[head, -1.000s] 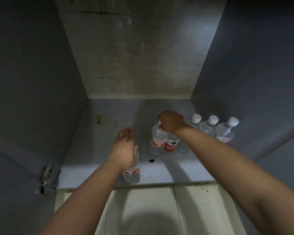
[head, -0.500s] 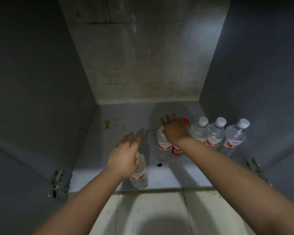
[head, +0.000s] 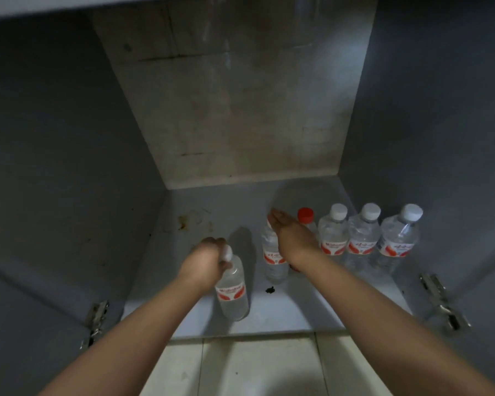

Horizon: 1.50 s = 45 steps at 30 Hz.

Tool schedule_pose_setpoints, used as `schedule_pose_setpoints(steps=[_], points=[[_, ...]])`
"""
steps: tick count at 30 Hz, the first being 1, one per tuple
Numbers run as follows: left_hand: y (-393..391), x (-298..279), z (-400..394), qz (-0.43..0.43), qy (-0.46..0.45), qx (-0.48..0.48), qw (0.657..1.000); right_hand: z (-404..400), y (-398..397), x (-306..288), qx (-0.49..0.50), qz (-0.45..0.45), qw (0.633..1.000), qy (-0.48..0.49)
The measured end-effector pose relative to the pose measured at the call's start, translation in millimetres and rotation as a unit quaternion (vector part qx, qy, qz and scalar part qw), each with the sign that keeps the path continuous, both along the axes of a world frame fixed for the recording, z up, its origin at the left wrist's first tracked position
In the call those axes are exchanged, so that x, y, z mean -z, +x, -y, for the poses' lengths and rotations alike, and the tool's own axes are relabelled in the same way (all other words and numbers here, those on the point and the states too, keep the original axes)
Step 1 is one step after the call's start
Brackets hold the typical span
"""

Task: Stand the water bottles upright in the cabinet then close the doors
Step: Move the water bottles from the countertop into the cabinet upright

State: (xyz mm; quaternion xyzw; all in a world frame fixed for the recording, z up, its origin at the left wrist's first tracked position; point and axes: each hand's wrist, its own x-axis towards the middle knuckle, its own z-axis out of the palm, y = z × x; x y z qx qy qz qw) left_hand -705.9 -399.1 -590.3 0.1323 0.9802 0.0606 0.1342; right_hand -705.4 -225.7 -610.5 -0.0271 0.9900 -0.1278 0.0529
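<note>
The open cabinet (head: 160,281) is holding six water bottles, all standing cap-up on its floor. The left hand (head: 205,260) is curling its fingers round the neck of the front bottle (head: 232,292). The right hand (head: 290,235), fingers straight, is resting against the second bottle (head: 272,261), beside a red-capped bottle (head: 305,217) and three white-capped bottles (head: 363,238) lining the right side.

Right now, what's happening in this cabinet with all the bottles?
A person is standing water bottles up in an open cabinet. The left hand grips the neck of the front bottle, upright near the shelf edge. The right hand, fingers straight, reaches past a second bottle. A red-capped bottle and three white-capped bottles stand alongside. The doors aren't closed yet.
</note>
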Motion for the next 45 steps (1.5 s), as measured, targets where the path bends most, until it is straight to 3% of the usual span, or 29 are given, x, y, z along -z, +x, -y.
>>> schedule_pose_setpoints(steps=[13,21,23,25,29,38,45], points=[[-47,11,-32,-0.024,0.018,0.029,0.999,-6,2,6,-0.007,0.019,1.000,-0.017],[-59,2,-13,-0.024,-0.011,0.188,0.982,-8,2,5,-0.011,0.022,0.999,-0.035],[-55,1,-14,-0.018,-0.018,0.177,0.984,-8,2,5,-0.013,0.022,0.999,-0.041],[-47,2,-21,-0.002,0.001,0.106,0.994,-8,3,3,-0.012,0.023,0.999,-0.047],[-41,5,-40,-0.050,-0.026,-0.012,0.998,-7,5,0,-0.013,0.029,0.998,-0.052],[-57,8,-44,-0.055,0.068,0.078,0.993,-6,5,-4,-0.012,0.035,0.997,-0.061],[-57,18,-41,-0.063,0.169,0.056,0.982,-5,6,-4,-0.004,0.033,0.997,-0.066]])
